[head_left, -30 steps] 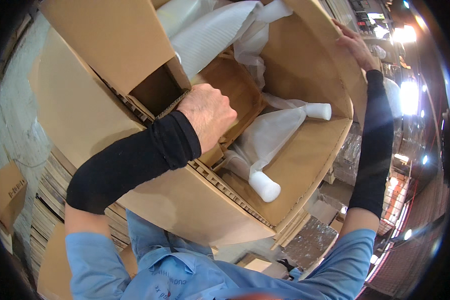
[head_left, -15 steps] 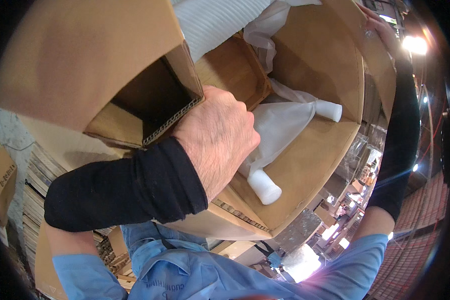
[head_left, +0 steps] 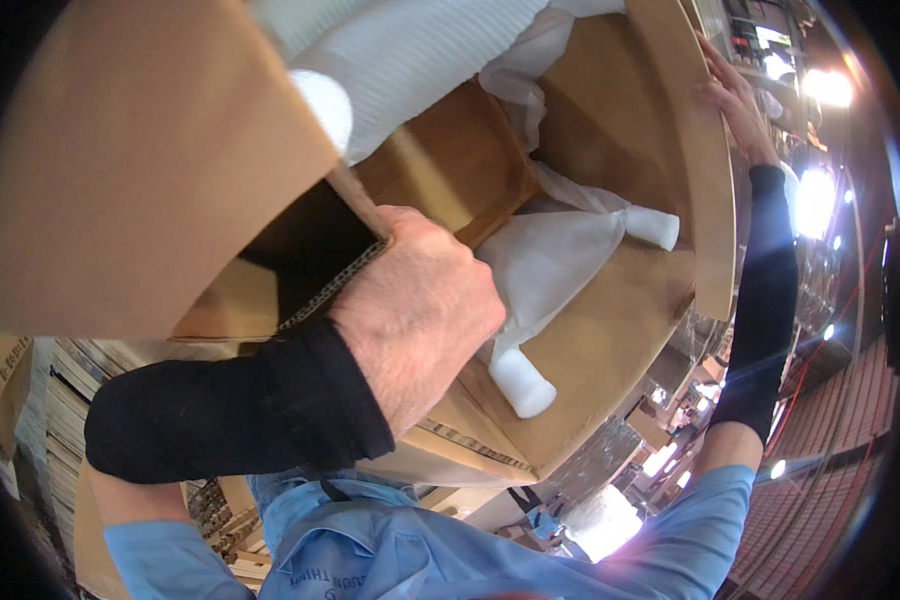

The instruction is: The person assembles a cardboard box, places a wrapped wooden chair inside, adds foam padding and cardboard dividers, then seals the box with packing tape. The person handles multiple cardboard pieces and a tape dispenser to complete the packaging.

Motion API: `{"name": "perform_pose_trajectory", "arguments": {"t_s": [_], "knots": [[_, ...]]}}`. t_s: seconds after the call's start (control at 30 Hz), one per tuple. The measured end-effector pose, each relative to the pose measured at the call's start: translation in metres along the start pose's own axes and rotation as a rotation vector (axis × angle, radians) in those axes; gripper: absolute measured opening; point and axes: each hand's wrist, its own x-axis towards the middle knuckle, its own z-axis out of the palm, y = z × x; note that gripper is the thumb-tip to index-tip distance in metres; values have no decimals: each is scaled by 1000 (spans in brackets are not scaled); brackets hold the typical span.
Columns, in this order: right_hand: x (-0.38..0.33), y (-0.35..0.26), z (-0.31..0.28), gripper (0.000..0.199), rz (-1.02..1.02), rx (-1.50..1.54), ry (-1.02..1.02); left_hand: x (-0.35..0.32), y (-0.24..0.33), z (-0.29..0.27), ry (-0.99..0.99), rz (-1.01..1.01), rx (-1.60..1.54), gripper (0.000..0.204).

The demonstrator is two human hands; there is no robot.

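My left hand (head_left: 420,308) is closed over the edge of a large brown cardboard box (head_left: 610,320), beside a folded flap with a dark hollow under it. At the upper right my right hand (head_left: 742,108) holds the edge of the box's right flap (head_left: 705,170), its fingers partly hidden. Inside the box lies a wooden furniture piece (head_left: 450,160) partly wrapped in white foam sheet (head_left: 540,265). Two foam-capped ends, one upper (head_left: 652,228) and one lower (head_left: 523,383), stick out from the sheet. Ribbed white foam (head_left: 420,60) covers the piece's upper part.
A big flap (head_left: 140,170) blocks the upper left. Stacked flat boards (head_left: 65,430) stand at the lower left, next to another carton (head_left: 0,385). Cluttered shelving and bright lamps (head_left: 815,205) fill the right side. A red mesh surface (head_left: 820,500) is beyond my right arm.
My right hand has moved downward along the box side, and the right flap has shifted with it. The upper-left flap has moved left, showing more white foam. My left hand keeps its grip, slightly lower.
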Motion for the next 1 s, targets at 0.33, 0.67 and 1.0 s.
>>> {"name": "perform_pose_trajectory", "arguments": {"t_s": [0.33, 0.67, 1.0], "knots": [[42, -66, 37, 88, -161, -183, 79, 2, 1, 1, -100, -7, -27, 14], [47, -59, 37, 92, -27, 7, -17, 6, 1, -1, -133, -12, -53, 13], [62, -43, 75, 92, -102, -349, 165, 6, 3, 9, -89, 23, 15, 14]]}}
